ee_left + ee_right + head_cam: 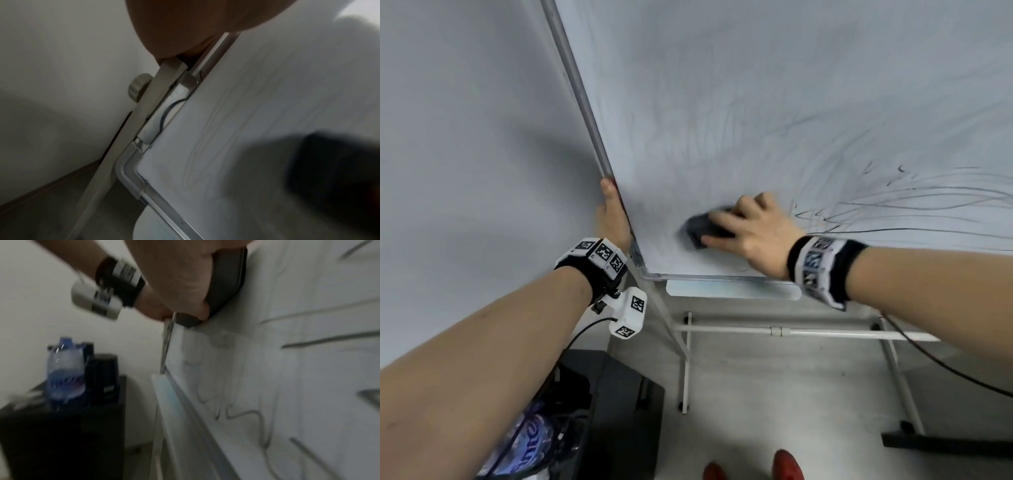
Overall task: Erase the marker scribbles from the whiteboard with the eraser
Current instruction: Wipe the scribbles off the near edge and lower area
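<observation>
The whiteboard [756, 102] stands on a frame close in front of me. Dark marker scribbles [914, 202] fan across its lower right, and only faint grey smears [705, 144] show on the left part. My right hand [753, 233] grips a dark eraser [698, 229] and presses it flat on the board near the lower left corner; it is motion-blurred. In the right wrist view the eraser [226, 280] sits under the palm against the board. My left hand [613, 216] holds the board's left frame edge [213, 53], thumb on the front, other fingers hidden behind.
A marker tray [732, 289] hangs under the board's bottom edge, above the stand's white legs and crossbar [777, 330]. A black cabinet [619, 404] with a water bottle [65, 366] stands at the lower left. A cable [945, 366] trails from my right wrist. Red shoes [787, 466] are below.
</observation>
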`<control>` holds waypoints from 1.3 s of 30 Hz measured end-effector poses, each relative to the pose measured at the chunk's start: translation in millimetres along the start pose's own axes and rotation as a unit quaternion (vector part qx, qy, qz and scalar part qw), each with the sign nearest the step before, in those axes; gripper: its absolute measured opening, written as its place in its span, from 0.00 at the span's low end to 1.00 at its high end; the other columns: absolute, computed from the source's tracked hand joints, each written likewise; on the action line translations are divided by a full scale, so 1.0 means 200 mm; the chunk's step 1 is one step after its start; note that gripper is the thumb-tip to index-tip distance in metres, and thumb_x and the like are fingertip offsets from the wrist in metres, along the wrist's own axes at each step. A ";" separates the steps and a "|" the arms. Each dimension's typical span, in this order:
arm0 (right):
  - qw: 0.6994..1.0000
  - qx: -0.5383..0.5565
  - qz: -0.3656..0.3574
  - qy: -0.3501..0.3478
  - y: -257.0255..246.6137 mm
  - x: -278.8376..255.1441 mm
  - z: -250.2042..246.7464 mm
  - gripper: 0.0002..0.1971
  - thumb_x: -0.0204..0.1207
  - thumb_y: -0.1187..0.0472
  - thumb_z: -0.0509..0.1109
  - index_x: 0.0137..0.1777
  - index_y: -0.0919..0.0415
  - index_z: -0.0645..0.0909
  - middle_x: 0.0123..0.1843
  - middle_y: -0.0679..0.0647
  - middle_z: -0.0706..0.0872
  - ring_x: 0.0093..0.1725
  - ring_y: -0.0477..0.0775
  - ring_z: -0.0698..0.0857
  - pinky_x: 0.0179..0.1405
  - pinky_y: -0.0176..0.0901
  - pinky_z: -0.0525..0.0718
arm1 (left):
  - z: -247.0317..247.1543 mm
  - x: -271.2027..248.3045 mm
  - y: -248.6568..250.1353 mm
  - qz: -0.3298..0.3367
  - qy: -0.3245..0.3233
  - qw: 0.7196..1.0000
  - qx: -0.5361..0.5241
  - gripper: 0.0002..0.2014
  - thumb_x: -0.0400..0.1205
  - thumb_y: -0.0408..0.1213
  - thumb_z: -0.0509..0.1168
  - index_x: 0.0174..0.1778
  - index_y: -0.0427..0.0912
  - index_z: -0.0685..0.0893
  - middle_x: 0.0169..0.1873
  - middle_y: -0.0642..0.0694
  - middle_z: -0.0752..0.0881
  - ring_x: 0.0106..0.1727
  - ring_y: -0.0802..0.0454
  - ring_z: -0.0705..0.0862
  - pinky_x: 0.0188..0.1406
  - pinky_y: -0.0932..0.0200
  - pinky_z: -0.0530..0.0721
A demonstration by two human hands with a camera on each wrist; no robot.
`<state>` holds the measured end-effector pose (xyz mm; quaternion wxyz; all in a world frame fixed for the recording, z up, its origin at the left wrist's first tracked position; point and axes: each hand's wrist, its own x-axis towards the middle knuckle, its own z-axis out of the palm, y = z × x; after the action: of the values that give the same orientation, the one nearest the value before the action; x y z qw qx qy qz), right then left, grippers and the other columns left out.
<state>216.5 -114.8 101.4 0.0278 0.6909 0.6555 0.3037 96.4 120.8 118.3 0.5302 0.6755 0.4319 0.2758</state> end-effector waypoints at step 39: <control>0.999 0.021 0.015 -0.036 0.13 -0.48 0.08 0.27 0.74 0.64 0.60 0.71 0.40 0.80 0.58 0.57 0.84 0.50 0.64 0.77 0.44 0.56 0.71 | -0.01 0.22 -0.22 -0.022 -0.059 0.995 -0.081 0.56 0.59 0.91 0.47 0.70 0.55 0.84 0.69 0.48 0.86 0.72 0.48 0.82 0.78 0.45 0.73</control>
<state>250.9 -201.4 63.9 0.0322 0.7114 0.6498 0.2657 103.1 163.8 72.8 0.6137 0.6358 0.3910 0.2572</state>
